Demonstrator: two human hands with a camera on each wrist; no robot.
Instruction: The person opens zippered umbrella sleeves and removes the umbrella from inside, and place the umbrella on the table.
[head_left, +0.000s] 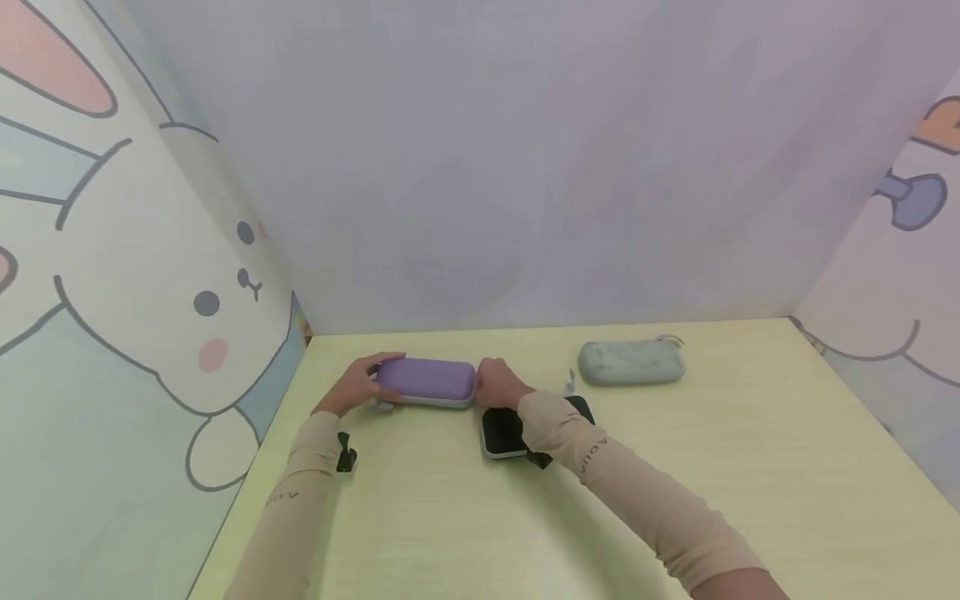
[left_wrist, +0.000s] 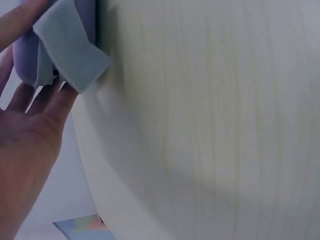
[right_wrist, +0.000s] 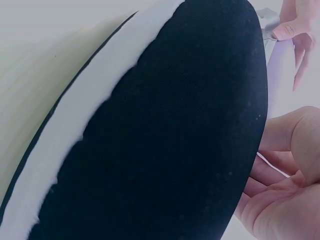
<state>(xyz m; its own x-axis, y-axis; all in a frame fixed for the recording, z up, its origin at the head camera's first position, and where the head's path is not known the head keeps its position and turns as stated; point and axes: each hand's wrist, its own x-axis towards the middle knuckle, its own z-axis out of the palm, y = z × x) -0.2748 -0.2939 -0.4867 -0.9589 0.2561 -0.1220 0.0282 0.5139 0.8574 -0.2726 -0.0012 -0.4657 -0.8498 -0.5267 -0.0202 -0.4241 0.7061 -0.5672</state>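
A purple zip case [head_left: 427,377] with a pale lower edge lies near the back of the table. My left hand [head_left: 356,387] grips its left end, thumb on the near side and fingers on the far side. Beside that hand a pale blue fabric loop [left_wrist: 72,45] hangs from the case. At the right end of the case, my right hand [head_left: 501,384] is curled against it; its fingertips are hidden. In the right wrist view a black case [right_wrist: 165,120] with a white edge covers part of the right hand [right_wrist: 285,175].
Under my right wrist sits the black case [head_left: 501,433] with its pale rim, partly covered by the sleeve. A grey-green pouch [head_left: 632,362] with a small loop lies at the back right. Walls with cartoon drawings border the light wooden table [head_left: 420,517].
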